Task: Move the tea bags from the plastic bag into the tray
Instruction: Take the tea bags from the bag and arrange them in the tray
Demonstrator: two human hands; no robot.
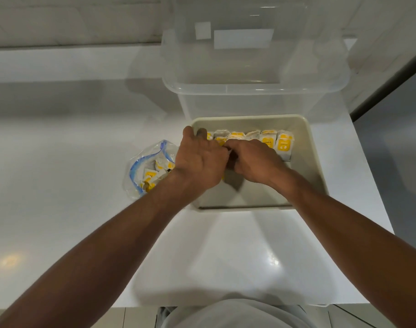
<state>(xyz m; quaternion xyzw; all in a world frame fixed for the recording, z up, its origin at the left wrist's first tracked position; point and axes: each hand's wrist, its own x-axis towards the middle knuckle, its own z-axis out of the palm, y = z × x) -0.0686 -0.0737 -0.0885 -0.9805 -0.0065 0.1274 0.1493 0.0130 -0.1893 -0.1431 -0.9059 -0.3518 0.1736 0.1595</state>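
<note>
- Counter (60, 162): white; carries everything.
- Clear box (254, 91): behind tray, touching or just beside it.
- Tray (317, 162): right in front of person, probably for easy two-handed reach.
- Plastic bag (140, 166): just left of tray, mouth open; loose tea bags (152, 174) inside, jumbled, no shared direction.
- Left hand (200, 159): over row's left end; thumb spread toward tray corner, fingers bent down, likely steadying row; whether pinching, cannot tell.
- Right hand (254, 159): touching left hand; fingers curled, tips hidden; what they pinch, cannot tell.
- Tea bags (266, 138): in tray, row along far wall, row axis left-right; packets on edge, yellow labels facing person, probably to save space.
</note>
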